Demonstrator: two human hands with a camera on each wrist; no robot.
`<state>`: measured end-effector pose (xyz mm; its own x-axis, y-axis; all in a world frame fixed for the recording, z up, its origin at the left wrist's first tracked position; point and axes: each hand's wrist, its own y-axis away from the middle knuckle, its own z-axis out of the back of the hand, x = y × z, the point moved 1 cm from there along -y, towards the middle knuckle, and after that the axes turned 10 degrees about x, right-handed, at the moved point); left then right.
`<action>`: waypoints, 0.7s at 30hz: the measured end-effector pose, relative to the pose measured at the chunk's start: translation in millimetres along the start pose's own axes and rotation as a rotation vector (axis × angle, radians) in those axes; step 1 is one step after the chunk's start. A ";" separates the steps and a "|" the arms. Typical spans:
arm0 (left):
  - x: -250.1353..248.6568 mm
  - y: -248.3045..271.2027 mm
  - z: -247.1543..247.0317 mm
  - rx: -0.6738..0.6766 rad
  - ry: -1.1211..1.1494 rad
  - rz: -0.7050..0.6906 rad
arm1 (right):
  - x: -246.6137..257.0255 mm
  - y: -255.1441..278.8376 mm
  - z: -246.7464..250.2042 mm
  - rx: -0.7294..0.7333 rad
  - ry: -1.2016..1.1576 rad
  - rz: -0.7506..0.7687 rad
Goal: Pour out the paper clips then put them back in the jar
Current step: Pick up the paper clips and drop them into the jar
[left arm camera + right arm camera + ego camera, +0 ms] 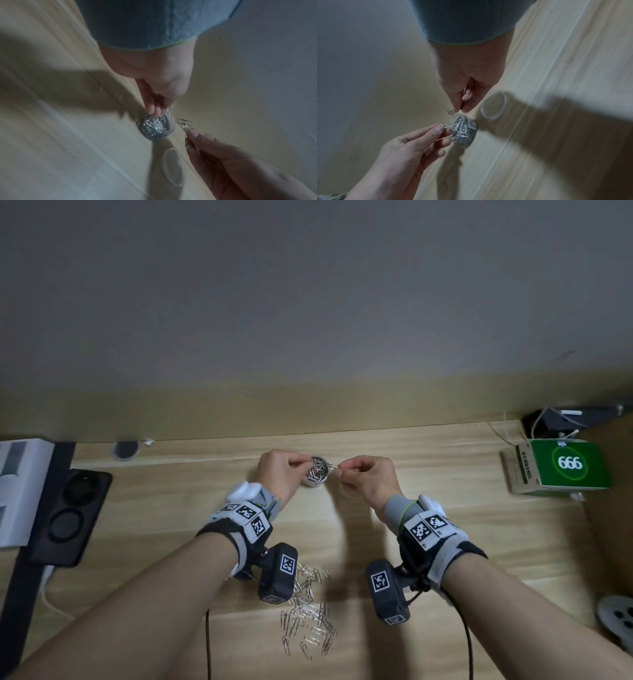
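Observation:
A small clear jar [317, 474] stands open near the desk's back edge, partly filled with silver paper clips. My left hand [294, 465] is over its left rim and pinches a clip [447, 125] between thumb and forefinger. My right hand [340, 472] is at the right rim and pinches a few linked clips [184, 122]. A loose pile of paper clips [308, 618] lies on the desk near me, between my forearms. The jar's clear lid [494, 104] lies flat beside the jar [464, 131]; my right hand hides it in the head view.
A green box marked 666 [568, 467] sits at the right with cables behind it. At the left stand a black device [68, 508] and a white box [20, 491]. A round grommet [126, 450] is by the wall. Black cables run off the front edge.

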<state>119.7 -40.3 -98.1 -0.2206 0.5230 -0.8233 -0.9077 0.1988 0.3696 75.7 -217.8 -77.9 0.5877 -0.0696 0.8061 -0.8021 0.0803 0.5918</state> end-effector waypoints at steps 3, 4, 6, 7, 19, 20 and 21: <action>-3.4 5.5 4.5 0.003 -0.012 -0.020 | 3.7 -2.4 -6.5 0.015 0.017 0.007; -3.9 6.5 5.9 -0.003 -0.018 -0.031 | 4.4 -2.8 -8.3 0.016 0.028 0.009; -4.4 8.4 8.9 -0.026 -0.064 -0.060 | 4.1 -2.8 -11.7 0.018 0.037 0.009; -4.8 9.1 9.4 -0.031 -0.088 -0.077 | 3.2 -2.7 -11.8 0.020 0.034 0.009; 8.0 21.8 14.2 -0.079 0.115 -0.022 | 5.4 -12.9 -32.4 0.029 0.079 0.082; 11.5 25.1 18.1 -0.080 0.115 -0.014 | 5.7 -14.1 -35.4 0.025 0.125 0.094; 15.7 28.7 22.6 -0.081 0.114 -0.007 | 5.0 -15.1 -37.8 0.011 0.173 0.104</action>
<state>98.2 -7.7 -90.7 -0.2491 0.4231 -0.8712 -0.9342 0.1322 0.3313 94.8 -181.7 -82.5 0.5105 0.1101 0.8528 -0.8599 0.0672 0.5061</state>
